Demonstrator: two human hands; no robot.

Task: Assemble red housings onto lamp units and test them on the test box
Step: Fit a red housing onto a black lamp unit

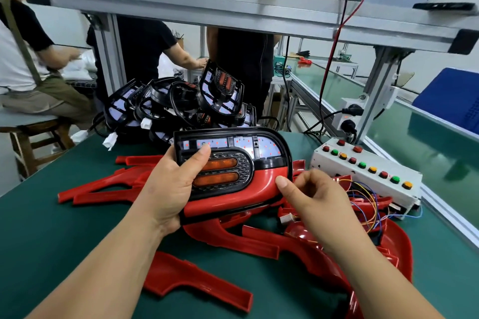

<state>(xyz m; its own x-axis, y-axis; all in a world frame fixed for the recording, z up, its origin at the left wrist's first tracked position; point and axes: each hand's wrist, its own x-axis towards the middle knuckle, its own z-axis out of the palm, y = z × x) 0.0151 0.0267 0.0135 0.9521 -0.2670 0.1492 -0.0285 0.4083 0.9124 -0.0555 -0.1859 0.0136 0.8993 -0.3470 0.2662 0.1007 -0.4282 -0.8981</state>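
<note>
1. A lamp unit (233,160) is held above the green table (64,228) between both hands, its face turned toward the camera.
2. The lamp unit's left end is gripped by the left hand (168,184). The thumb is laid across the front up to the pale strip, and the fingers are hidden behind.
3. A red housing (233,202) is seated along the lamp unit's lower edge and round its right curve.
4. That housing is pinched at its lower right by the right hand (313,202), with the thumb pressed on the front and the fingers curled behind.
5. Two orange bars are set in a black oval on the lamp's face, and small red dots are seen in the pale strip above them.
6. The test box (368,171), white with a row of red, green and yellow buttons, is placed at the table's right edge, just beside the held lamp. Coloured wires (368,202) are tangled at its near end.
7. Loose red housings (197,285) are scattered on the table under and around the hands.
8. A pile of black lamps (181,103) is stacked behind the held one.
9. People are seen at a bench beyond.
</note>
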